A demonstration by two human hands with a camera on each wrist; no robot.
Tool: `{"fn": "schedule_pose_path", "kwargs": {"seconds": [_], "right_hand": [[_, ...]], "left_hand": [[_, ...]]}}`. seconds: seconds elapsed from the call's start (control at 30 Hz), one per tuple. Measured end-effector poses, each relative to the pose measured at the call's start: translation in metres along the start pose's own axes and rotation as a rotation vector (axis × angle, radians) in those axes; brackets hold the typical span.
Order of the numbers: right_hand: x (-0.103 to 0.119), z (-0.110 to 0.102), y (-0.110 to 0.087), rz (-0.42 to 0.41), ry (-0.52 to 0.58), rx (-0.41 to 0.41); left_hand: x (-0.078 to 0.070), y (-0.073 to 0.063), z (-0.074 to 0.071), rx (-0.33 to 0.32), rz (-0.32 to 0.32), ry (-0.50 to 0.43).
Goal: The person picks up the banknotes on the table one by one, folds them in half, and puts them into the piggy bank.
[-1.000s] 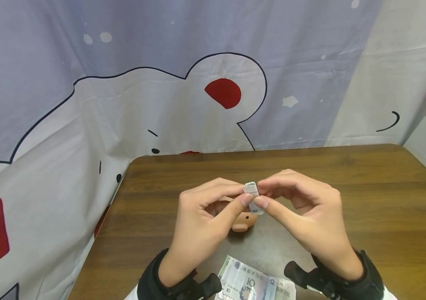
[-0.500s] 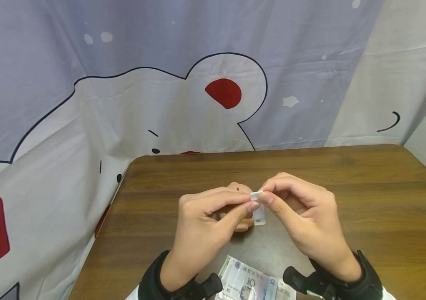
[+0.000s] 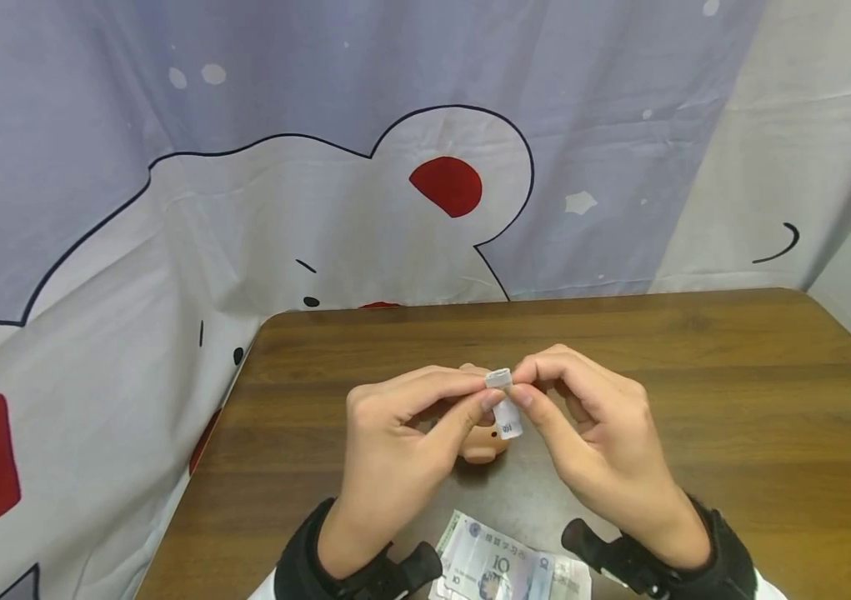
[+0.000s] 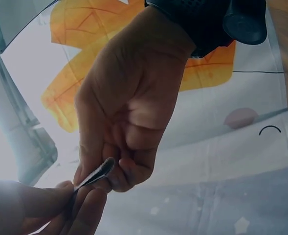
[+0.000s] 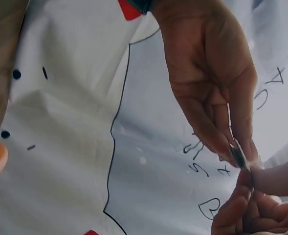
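Observation:
In the head view, a small whitish folded banknote [image 3: 508, 419] is held up over the table, with printed digits near its lower end. My left hand [image 3: 395, 446] pinches its left side between thumb and index finger. From the right, my right hand [image 3: 599, 429] pinches the same note with thumb and index finger. Both wrist views catch the note edge-on, as a thin folded strip [image 4: 99, 173]. Behind the hands stands a peach-coloured pig figure [image 3: 479, 452], mostly hidden by the left hand and the note.
Several banknotes [image 3: 496, 567], one marked 10, lie overlapping at the table's near edge, between the wrists. The brown wooden table [image 3: 755, 417] reaches back to a patterned cloth [image 3: 282, 217]. Black straps with cameras sit on both wrists.
The folded banknote tips away and drops slightly, then comes back up and left, with its upper end facing the head camera again. The right hand shifts a little left. Both hands keep their pinch.

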State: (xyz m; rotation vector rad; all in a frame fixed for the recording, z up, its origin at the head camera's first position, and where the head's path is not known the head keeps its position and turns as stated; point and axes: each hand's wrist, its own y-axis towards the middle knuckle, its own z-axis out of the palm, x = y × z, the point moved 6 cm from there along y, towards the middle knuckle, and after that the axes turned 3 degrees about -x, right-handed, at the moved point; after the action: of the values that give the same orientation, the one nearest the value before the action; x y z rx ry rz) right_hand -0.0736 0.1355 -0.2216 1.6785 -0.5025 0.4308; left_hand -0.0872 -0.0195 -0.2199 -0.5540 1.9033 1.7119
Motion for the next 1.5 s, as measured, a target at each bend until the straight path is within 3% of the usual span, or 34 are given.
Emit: {"fn": "schedule_pose_path", "kwargs": {"seconds": [0.23,0.63,0.83,1.0,1.1,1.2,1.37,1.5], "right_hand": [[0.001,-0.002,0.004,0.012,0.009,0.002],[-0.002,-0.004,0.003,-0.001,-0.169,0.057],[-0.01,-0.004,0.0,-0.011,-0.26,0.091],[-0.025,-0.003,-0.003,0.061,-0.326,0.149],[-0.041,-0.001,-0.005,0.102,-0.398,0.187],[-0.065,0.0,-0.006,0.167,-0.467,0.203],[-0.109,0.0,-0.014,0.296,-0.511,0.119],[-0.135,0.006,-0.023,0.339,-0.528,0.072]], "left_hand": [[0.001,0.001,-0.003,-0.028,-0.007,0.038],[0.004,0.003,-0.005,-0.016,-0.024,0.069],[0.009,0.004,-0.003,0.056,-0.027,0.077],[0.022,0.006,0.001,0.173,-0.028,0.123],[0.037,0.007,0.002,0.242,-0.11,0.164],[0.06,0.008,0.0,0.292,-0.235,0.274],[0.106,-0.003,0.001,0.456,-0.435,0.5],[0.138,-0.014,0.006,0.553,-0.544,0.561]]}}
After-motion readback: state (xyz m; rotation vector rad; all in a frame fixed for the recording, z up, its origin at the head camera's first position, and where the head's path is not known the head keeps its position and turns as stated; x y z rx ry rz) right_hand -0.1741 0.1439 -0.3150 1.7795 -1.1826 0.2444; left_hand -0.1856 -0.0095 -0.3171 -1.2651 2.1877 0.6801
